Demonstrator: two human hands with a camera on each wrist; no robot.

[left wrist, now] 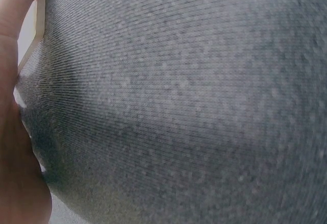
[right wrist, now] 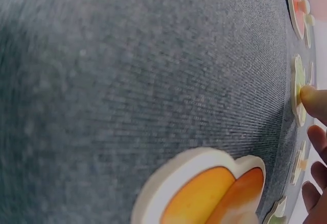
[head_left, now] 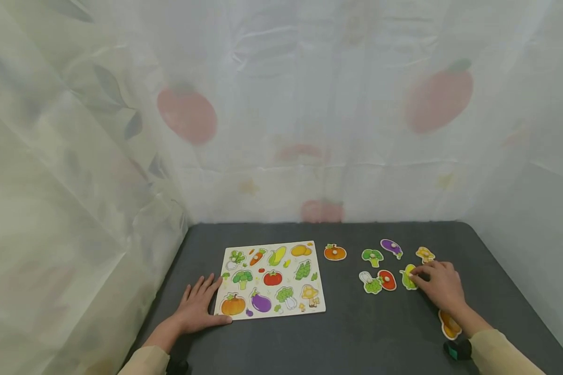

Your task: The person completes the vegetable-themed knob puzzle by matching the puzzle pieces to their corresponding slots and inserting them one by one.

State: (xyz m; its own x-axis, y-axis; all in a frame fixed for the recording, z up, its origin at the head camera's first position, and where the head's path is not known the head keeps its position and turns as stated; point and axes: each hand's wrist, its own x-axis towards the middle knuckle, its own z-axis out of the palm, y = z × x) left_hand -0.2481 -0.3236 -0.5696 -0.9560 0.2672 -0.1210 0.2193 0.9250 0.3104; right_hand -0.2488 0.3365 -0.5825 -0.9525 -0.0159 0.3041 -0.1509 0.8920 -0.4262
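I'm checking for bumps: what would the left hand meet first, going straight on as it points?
Probably the puzzle board, whose left edge lies right by the left hand; whether they touch is hard to tell.

Plain pale-beige fabric left sleeve [head_left: 145, 360] ends near the wrist; matching pale-beige fabric right sleeve [head_left: 501, 349] has a soft, lightly creased surface; compact black right wrist unit [head_left: 457, 350] bears a small green patch; dark left wrist unit [head_left: 177, 367] is only partly visible; left hand [head_left: 197, 310] and right hand [head_left: 443, 285] are bare.
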